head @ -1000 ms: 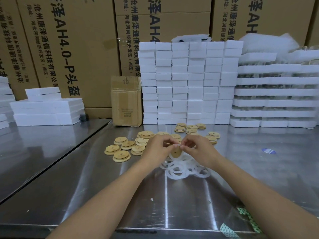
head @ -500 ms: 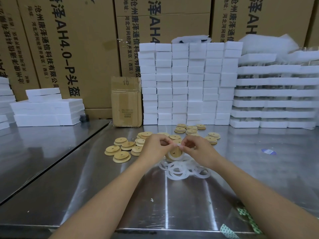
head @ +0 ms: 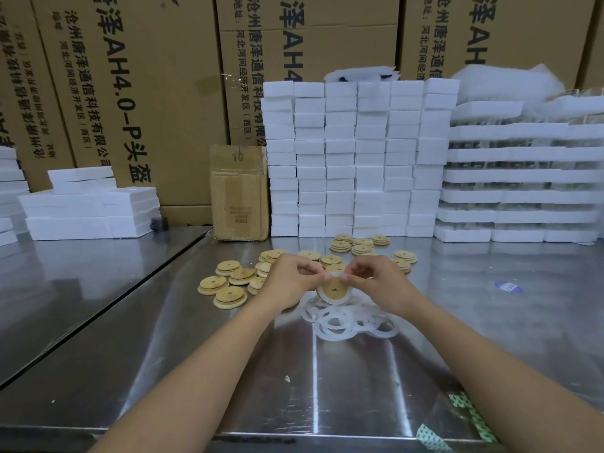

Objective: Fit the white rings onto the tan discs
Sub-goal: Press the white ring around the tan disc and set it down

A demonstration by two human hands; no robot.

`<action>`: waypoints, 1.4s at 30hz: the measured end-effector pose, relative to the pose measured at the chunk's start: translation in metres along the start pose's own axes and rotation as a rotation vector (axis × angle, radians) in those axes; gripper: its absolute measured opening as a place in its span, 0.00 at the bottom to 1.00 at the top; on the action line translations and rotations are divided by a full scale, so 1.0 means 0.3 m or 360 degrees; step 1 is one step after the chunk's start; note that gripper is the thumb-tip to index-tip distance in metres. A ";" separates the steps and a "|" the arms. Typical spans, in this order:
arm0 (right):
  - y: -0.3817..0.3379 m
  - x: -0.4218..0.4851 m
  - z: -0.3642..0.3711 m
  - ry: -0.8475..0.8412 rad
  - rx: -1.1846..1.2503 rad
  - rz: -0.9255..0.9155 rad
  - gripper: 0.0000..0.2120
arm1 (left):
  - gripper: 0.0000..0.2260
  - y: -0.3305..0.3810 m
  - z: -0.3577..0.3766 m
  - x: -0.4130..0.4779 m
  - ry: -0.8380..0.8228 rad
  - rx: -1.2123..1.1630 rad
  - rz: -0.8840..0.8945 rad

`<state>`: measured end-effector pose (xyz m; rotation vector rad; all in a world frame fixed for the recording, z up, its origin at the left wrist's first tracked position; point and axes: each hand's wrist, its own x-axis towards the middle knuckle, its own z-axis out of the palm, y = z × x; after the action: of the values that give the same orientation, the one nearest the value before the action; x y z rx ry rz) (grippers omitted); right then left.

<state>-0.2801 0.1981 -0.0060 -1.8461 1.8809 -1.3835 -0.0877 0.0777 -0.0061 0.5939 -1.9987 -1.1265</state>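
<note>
- One view only: a head-worn wide-angle camera, looking forward and down over the steel worktop (head: 327, 380) from its near edge.
- It sits close in, with the left hand (head: 289, 282) and right hand (head: 380, 284) mid-frame.
- Along the far edge, white stacks (head: 356, 158) and cartons (head: 147, 76) fill the top.

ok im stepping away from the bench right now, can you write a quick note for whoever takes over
Left hand and right hand: both pinch the top edge of one disc, held on edge above the ring pile.
In progress: a ring shows around that disc's lower rim; fingers hide whether it is seated at the top.
Loose discs: scattered on the table to the left of and behind the hands; none shows a white ring from here.
Left: finish seating this ring, set the disc down, then ring the others from the pile.
</note>
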 end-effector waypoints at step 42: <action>0.052 0.013 -0.047 -0.0145 0.0501 0.0131 0.06 | 0.08 -0.011 -0.025 0.015 -0.0260 0.0005 0.0073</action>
<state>-0.3015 0.1984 -0.0070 -1.6314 1.5713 -1.4447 -0.0844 0.0691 -0.0046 0.4675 -2.1419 -1.1768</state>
